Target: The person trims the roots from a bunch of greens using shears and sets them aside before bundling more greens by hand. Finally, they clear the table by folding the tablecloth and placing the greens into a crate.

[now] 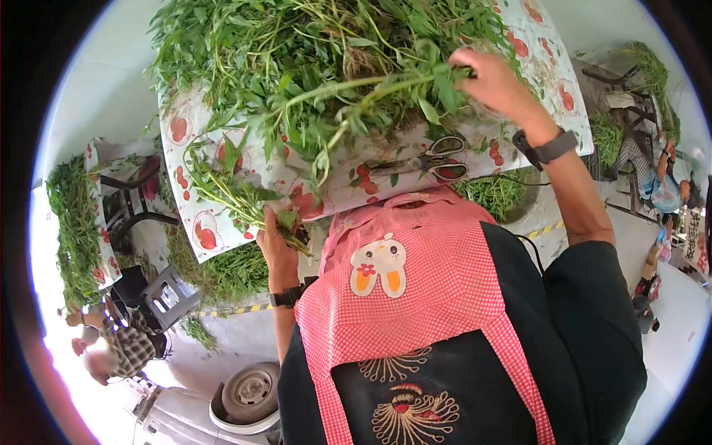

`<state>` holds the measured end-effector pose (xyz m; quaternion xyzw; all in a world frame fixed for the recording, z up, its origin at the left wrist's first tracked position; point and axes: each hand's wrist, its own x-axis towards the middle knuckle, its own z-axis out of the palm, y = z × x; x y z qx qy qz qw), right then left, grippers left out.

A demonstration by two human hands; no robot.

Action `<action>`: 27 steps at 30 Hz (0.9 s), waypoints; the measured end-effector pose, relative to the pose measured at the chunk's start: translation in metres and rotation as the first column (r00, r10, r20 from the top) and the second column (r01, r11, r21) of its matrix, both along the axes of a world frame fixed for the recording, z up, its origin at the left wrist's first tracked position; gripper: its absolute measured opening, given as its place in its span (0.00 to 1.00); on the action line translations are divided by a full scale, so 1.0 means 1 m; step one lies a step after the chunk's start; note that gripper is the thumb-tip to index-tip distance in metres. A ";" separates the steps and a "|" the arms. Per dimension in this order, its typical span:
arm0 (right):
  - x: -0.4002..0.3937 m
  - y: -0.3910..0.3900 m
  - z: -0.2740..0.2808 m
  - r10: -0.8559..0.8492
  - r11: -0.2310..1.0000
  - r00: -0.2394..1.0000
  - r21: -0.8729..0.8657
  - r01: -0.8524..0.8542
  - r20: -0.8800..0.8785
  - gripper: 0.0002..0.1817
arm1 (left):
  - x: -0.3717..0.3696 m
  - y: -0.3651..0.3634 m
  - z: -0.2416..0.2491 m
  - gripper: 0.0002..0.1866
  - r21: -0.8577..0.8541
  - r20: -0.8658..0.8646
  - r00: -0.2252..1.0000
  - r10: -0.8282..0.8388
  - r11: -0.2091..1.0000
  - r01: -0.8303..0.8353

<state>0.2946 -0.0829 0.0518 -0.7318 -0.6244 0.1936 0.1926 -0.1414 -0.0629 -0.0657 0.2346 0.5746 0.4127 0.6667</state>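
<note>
My left hand is closed around the stem ends of a small bunch of leafy green stems at the table's front edge. My right hand, raised over the table, grips the end of a long green stem whose leafy part stretches to the left. Behind it, a large heap of leafy stems covers the back of the table, which has a white cloth with a red fruit print. Scissors with dark handles lie near the front edge, their blades pointing left.
Below the table are more green stems and a round container of greens. A grey stool and a person in a checked shirt are at the left. Another person is at the far right. A vehicle wheel shows at the bottom.
</note>
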 end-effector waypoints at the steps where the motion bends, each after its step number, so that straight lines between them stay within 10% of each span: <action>1: 0.002 0.000 0.013 0.064 0.992 0.989 0.100 -0.077 0.134 0.12 | -0.003 0.004 0.001 0.19 0.029 -0.006 1.000 0.000 1.000 0.000; 7: 0.025 0.010 0.087 -0.007 0.910 0.864 0.354 0.214 -0.504 0.12 | -0.020 0.025 0.011 0.18 0.099 0.057 0.997 0.043 0.994 -0.048; 9: 0.069 0.028 0.086 0.175 0.698 0.477 0.450 0.557 -0.861 0.10 | -0.023 0.028 0.017 0.18 0.118 0.058 0.998 0.030 0.992 -0.037; 12: -0.040 0.029 0.160 0.312 0.781 0.713 0.597 0.183 -0.627 0.10 | -0.030 0.035 0.012 0.16 0.140 0.113 0.993 0.037 0.989 -0.053; 16: -0.143 0.067 0.146 -0.182 0.883 0.778 0.248 0.399 -0.602 0.11 | -0.038 0.036 0.013 0.14 0.112 0.108 0.994 0.018 0.993 -0.030; 18: -0.154 0.098 0.058 0.154 0.856 0.911 0.512 0.070 -0.383 0.13 | -0.042 0.038 0.011 0.14 0.125 0.081 0.996 0.026 0.992 -0.036; 20: -0.195 0.098 0.032 0.004 1.000 0.978 0.014 -0.002 -0.209 0.14 | -0.044 0.039 0.015 0.14 0.119 0.073 0.997 0.028 0.992 -0.037; 22: -0.197 0.102 -0.051 0.199 0.969 0.980 0.148 -0.195 -0.006 0.18 | -0.049 0.040 0.016 0.14 0.051 0.118 0.992 0.045 0.997 -0.051; 27: -0.184 0.062 -0.037 0.066 0.969 0.986 0.246 -0.026 -0.154 0.16 | -0.060 0.043 0.010 0.13 -0.058 0.217 0.969 0.120 0.992 -0.110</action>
